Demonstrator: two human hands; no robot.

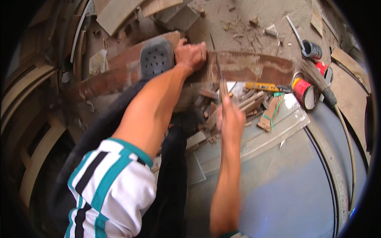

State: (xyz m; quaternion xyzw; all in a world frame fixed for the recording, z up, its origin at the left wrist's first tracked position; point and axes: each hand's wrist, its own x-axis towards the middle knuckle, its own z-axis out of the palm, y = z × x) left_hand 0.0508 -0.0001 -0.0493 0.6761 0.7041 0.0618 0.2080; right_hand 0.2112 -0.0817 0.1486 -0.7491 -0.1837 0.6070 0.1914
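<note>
My left hand (191, 54) grips the upper edge of a long reddish-brown wooden board (254, 67) that lies across the work surface. My foot in a dark perforated clog (157, 57) presses on the same board just left of that hand. My right hand (230, 119) is closed on the handle of a hand saw (219, 71), whose thin blade stands on edge and meets the board just right of my left hand. Sawdust lies around the cut.
Small wood offcuts (248, 104) and a yellow tool (262, 86) lie below the board. Red and dark cans (303, 91) and a brush (317, 81) sit at the right. A grey-blue curved panel (285, 182) fills the lower right. Curved wooden pieces (35, 154) stack at the left.
</note>
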